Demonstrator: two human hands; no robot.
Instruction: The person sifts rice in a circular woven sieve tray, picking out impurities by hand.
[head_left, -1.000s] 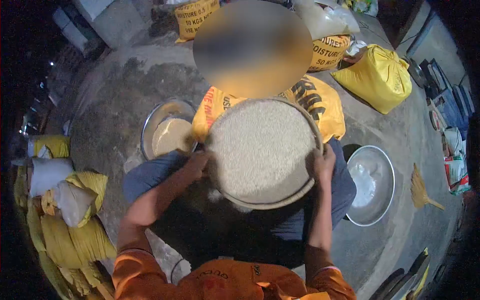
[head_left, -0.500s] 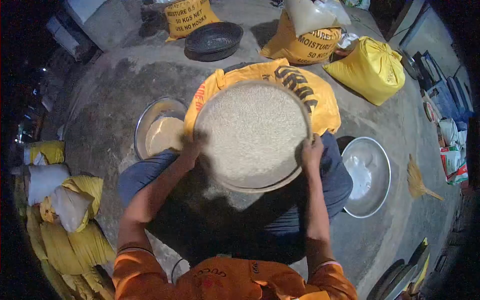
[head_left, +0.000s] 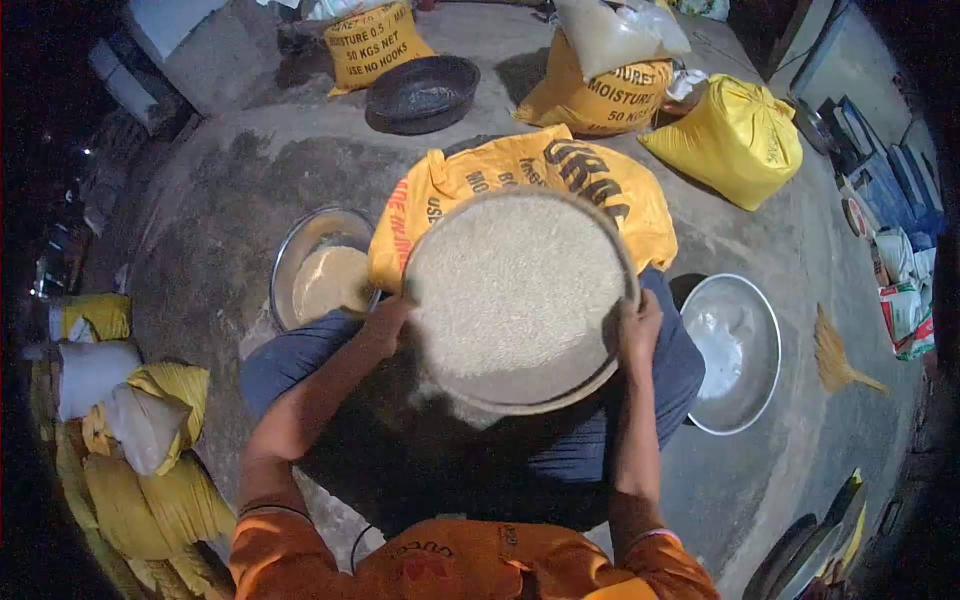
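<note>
Tray (head_left: 485, 387) held between both hands, over the wearer's lap (head_left: 665, 375) and in front of the torso. Its outline and load are partly smeared; judged to be in motion at this instant, so the load is likely loose and free to slide.

Left hand (head_left: 390, 322): closed on the tray's left edge; fingers too dark and soft to separate. Right hand (head_left: 640, 328): gripping the right edge, fingers curled at the rim.

Load: pale, fine grain (head_left: 520, 270), spread in a broad, roughly round sheet. Coverage uneven: a greyish bare crescent shows along the near side, the bulk lying farther out. Judged: a steeper tilt could send grain over the low edge. Tray itself round and shallow, with a thin raised rim; material uncertain.

Surroundings: an orange sack (head_left: 640, 225), creased and printed in black and red, partly hidden by the tray's far edge. By the left knee, a round metal bowl (head_left: 281, 262) holds a tan, fine-looking heap (head_left: 322, 285). By the right knee, a wide, shiny basin (head_left: 763, 385) shows a whitish patch inside, residue or reflection not distinguishable. Beyond it, a straw broom (head_left: 830, 350), fan-shaped, on grey, stained floor (head_left: 215, 215). Farther forward, a dark, round pan (head_left: 425, 95) and a glossy yellow sack (head_left: 740, 145), gathered at its top.
</note>
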